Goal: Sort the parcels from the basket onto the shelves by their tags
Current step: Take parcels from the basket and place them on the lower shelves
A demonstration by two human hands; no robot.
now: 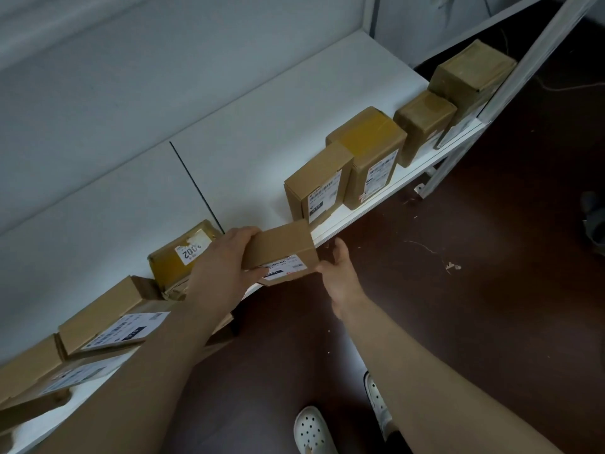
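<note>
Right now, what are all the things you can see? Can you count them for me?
shelf: one, white, along the wall
standing boxes: four, brown, in a row on the right part of the shelf
left boxes: at least three, brown, on the left part of the shelf, partly hidden by an arm
held box: one, brown with a white tag, at the shelf's front edge
floor: dark brown, below the shelf
scraps: a few, pale, on the floor
shoes: two, white with holes, on the floor
left hand: one, grips the held box
right hand: one, touches the held box's right end
</note>
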